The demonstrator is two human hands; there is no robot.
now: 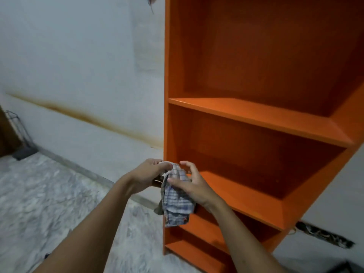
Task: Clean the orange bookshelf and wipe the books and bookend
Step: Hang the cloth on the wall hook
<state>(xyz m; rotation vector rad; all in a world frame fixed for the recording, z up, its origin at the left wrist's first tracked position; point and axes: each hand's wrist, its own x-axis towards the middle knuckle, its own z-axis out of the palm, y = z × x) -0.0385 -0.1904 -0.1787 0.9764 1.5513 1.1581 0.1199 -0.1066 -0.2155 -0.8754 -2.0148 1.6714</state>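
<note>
Cloth bunched in both hands, shelf waiting in front of me.

My left hand (147,174) pinches the top edge of the checked cloth (175,201); my right hand (194,187) curls loosely round its middle, thumb pressed on the fabric, fingers spread. The cloth hangs down between my hands, long axis vertical, just in front of the shelf's (256,119) left edge and not touching any board I can see. The shelf stands upright against the wall (78,66), long axis vertical, open front facing me. Its boards are bare (wiped or not, I cannot tell). I judge the job is at an early stage; no books or bookend are in sight, so those are left.
</note>
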